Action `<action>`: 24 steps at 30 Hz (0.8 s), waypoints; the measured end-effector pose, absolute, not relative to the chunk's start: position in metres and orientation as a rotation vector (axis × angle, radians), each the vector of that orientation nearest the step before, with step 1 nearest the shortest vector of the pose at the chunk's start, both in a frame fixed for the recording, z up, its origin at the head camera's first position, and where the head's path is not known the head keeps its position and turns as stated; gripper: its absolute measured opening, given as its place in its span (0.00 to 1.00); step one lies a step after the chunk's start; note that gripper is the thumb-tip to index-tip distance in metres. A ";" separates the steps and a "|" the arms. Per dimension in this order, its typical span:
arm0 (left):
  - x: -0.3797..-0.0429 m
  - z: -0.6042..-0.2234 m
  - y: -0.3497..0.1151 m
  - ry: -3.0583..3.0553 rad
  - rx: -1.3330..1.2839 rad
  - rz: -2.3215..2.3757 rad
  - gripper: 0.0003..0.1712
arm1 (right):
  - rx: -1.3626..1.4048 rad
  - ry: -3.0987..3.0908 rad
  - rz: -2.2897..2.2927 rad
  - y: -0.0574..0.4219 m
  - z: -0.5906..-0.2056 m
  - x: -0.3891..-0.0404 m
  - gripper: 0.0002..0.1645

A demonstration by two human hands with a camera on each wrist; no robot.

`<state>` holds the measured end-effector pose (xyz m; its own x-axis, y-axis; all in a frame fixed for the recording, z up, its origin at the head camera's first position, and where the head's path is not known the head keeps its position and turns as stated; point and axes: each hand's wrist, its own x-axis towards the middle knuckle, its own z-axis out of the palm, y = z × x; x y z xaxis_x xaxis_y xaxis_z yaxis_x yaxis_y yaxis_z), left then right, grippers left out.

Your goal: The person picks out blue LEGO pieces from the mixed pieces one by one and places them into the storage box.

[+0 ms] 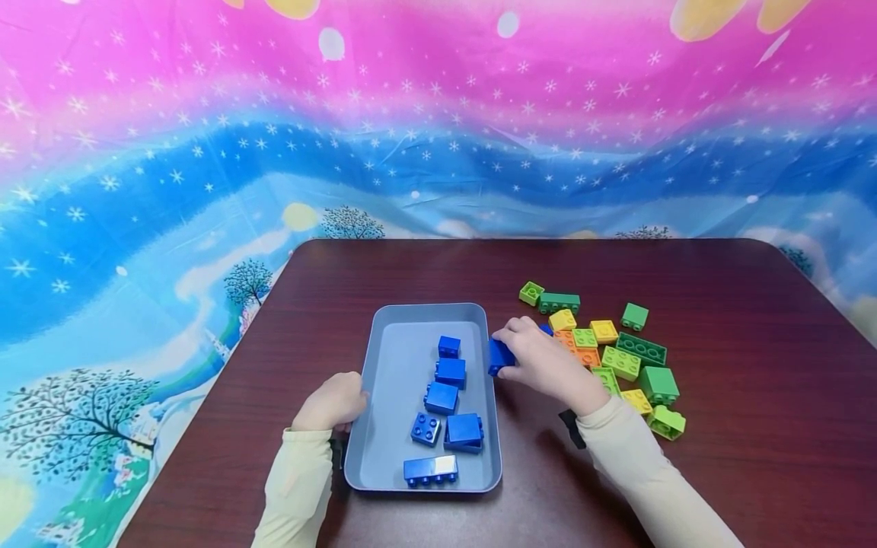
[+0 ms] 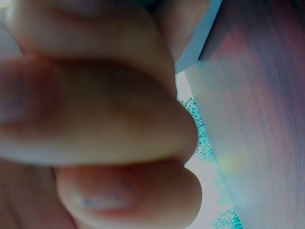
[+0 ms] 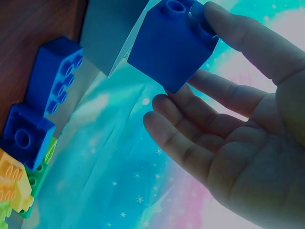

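Note:
A blue building brick (image 1: 501, 356) is pinched between the thumb and fingers of my right hand (image 1: 541, 361), just beyond the grey tray's right rim. Studs show on this brick (image 3: 167, 52) in the right wrist view. My left hand (image 1: 332, 402) grips the left rim of the grey tray (image 1: 390, 380) with curled fingers (image 2: 109, 114), which fill much of the left wrist view. Several blue bricks lie inside the tray, among them a long one (image 1: 430, 469) near its front and a small one (image 1: 448, 347) toward the back.
Right of the tray lies a loose group of bricks: green (image 1: 640, 349), lime (image 1: 620, 363), yellow (image 1: 604, 331) and orange (image 1: 587, 358). Two more blue bricks (image 3: 52, 76) show on the table in the right wrist view. A printed cloth (image 1: 438, 152) hangs behind the dark wooden table (image 1: 425, 270).

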<state>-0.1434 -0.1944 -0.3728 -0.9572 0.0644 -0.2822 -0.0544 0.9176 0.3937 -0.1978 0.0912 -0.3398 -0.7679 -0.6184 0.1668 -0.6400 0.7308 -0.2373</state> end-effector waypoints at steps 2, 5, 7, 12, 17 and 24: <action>-0.143 -0.373 -0.194 2.786 0.005 0.588 0.20 | 1.058 -2.842 0.438 0.090 -0.340 -0.197 0.28; -0.143 -0.372 -0.194 2.786 0.005 0.594 0.20 | 1.071 -2.832 0.441 0.088 -0.341 -0.195 0.27; -0.143 -0.373 -0.194 2.791 0.007 0.596 0.20 | 1.081 -2.825 0.442 0.086 -0.341 -0.194 0.27; -0.143 -0.373 -0.194 2.795 0.012 0.591 0.21 | 1.103 -2.829 0.421 0.082 -0.341 -0.191 0.28; -0.143 -0.373 -0.194 2.788 0.001 0.598 0.21 | 1.125 -2.829 0.392 0.077 -0.343 -0.189 0.28; -0.143 -0.373 -0.194 2.789 0.003 0.594 0.21 | 1.151 -2.839 0.351 0.073 -0.345 -0.187 0.29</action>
